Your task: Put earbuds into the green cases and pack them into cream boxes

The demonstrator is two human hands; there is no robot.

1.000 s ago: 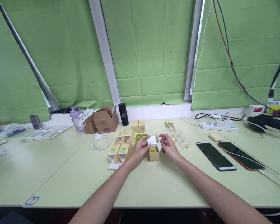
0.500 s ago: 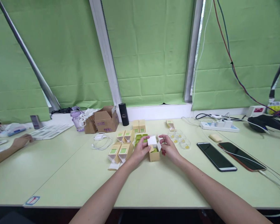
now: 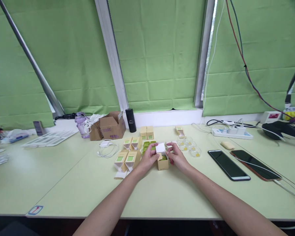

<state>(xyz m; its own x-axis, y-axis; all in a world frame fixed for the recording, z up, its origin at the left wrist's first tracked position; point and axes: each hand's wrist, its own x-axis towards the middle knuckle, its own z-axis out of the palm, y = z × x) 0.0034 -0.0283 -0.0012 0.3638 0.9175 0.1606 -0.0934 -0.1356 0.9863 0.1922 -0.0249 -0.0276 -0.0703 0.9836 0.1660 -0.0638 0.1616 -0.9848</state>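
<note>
A small tan cardboard box stands upright on the table between my hands, its white-lined lid raised and a green item inside. My left hand grips the box's left side, with the thumb at a side flap. On the other side, my right hand has thumb and fingers closed at the right flap. Behind the box are several green pieces, partly covered by my left hand. Several similar boxes with green labels lie to the left, some with open ends.
Clear round cups with yellow centres sit right of my hands. Two phones and a power strip are farther right. At the back left are a brown carton, a black cylinder and a white cable.
My right hand's fingers have closed in on the box's right flap, which has folded inward. At the far left, another person's arm has left the view.
</note>
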